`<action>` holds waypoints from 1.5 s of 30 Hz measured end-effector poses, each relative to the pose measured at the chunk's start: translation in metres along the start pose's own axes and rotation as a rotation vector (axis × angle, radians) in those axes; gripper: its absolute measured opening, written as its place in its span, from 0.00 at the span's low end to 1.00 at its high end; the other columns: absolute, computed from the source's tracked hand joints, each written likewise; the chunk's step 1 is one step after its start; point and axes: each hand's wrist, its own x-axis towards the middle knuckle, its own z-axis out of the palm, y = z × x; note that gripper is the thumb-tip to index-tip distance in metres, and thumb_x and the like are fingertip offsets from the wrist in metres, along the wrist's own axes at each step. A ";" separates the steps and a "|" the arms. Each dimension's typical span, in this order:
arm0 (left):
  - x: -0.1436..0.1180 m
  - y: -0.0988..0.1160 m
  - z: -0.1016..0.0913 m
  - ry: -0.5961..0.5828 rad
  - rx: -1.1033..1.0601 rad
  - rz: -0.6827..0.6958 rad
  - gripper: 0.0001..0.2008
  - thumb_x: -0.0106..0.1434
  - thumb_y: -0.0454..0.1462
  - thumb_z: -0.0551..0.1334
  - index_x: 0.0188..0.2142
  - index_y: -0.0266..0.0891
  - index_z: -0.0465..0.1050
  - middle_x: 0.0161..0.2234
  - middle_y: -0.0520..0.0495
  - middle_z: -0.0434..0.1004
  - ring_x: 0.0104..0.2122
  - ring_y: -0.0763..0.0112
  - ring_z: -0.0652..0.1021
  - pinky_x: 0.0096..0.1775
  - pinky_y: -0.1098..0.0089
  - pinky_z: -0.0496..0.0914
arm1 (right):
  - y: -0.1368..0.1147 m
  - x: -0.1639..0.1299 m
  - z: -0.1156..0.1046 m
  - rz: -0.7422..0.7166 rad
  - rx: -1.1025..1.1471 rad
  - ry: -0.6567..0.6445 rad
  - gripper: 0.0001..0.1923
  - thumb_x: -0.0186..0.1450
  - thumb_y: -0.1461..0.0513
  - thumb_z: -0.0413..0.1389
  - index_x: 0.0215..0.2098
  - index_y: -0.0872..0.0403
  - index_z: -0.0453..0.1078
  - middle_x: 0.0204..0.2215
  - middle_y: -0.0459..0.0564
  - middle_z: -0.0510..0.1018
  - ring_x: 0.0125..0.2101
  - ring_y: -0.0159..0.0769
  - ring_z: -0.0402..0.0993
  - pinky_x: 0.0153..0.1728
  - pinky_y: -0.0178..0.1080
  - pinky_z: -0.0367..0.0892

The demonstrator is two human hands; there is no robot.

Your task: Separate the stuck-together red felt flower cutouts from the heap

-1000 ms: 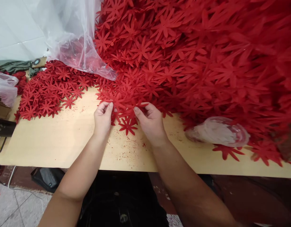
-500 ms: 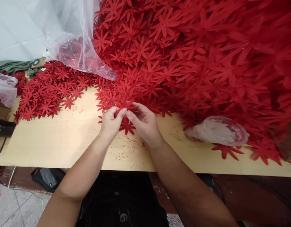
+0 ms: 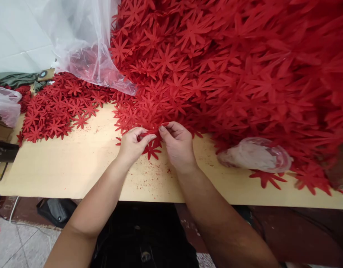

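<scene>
A huge heap of red flower-shaped cutouts covers the right and back of a pale wooden table. My left hand and my right hand meet at the heap's near edge. Both pinch the same few red cutouts between thumbs and fingertips. One loose red flower lies flat on the table just below my fingers. Red crumbs dot the wood around my wrists.
A flatter spread of red flowers lies at the left. A clear plastic bag drapes over the back. A crumpled clear plastic piece sits at the right. Small bag and dark items crowd the left edge.
My hands came together from a wider spread, closed on cutouts at the heap's edge, then my right hand shifted slightly up and right.
</scene>
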 end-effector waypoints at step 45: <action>-0.001 0.001 0.000 0.059 -0.139 0.012 0.07 0.58 0.39 0.62 0.26 0.38 0.71 0.27 0.52 0.72 0.28 0.76 0.71 0.34 0.72 0.67 | -0.006 -0.007 0.000 -0.055 -0.304 -0.194 0.21 0.57 0.45 0.57 0.23 0.53 0.63 0.19 0.41 0.63 0.21 0.26 0.58 0.22 0.32 0.58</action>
